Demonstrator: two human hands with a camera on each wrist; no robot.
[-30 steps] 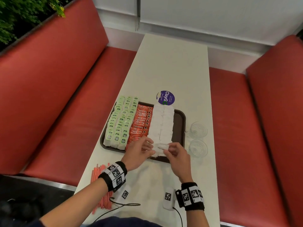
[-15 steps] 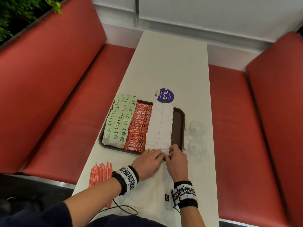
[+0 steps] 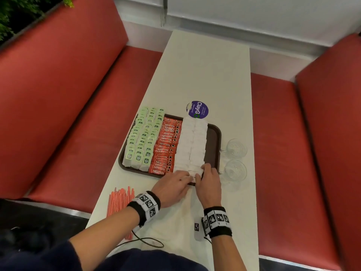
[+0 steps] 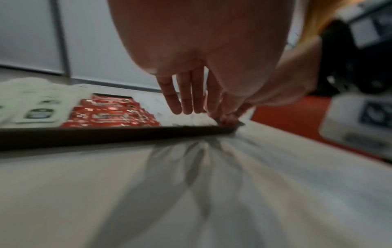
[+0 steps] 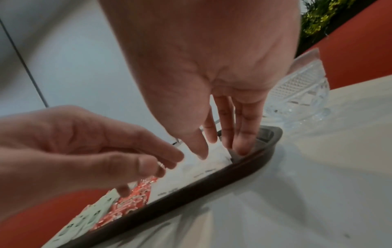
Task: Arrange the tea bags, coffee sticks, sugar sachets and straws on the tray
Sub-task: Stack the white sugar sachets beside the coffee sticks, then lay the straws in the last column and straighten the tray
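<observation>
A dark brown tray (image 3: 213,145) holds green tea bags (image 3: 143,139) on the left, red coffee sticks (image 3: 167,145) in the middle and two columns of white sugar sachets (image 3: 192,143) on the right. Both hands meet at the near end of the sachet columns. My left hand (image 3: 188,178) pinches the nearest sugar sachet (image 5: 203,167) between thumb and forefinger, its other fingers (image 4: 186,100) straight. My right hand (image 5: 222,149) presses straight fingertips on that sachet's right edge by the tray rim (image 5: 212,182). Red-striped straws (image 3: 121,202) lie on the table, near left.
Two cut-glass cups (image 3: 236,148) (image 3: 235,170) stand on the white table just right of the tray, the nearer cup close to my right hand. A round purple sticker (image 3: 198,109) lies beyond the tray. Red bench seats (image 3: 293,153) flank the table.
Both hands, holding one sachet between them above the tray's near end, have come down and toward me to the near end of the sachet columns.
</observation>
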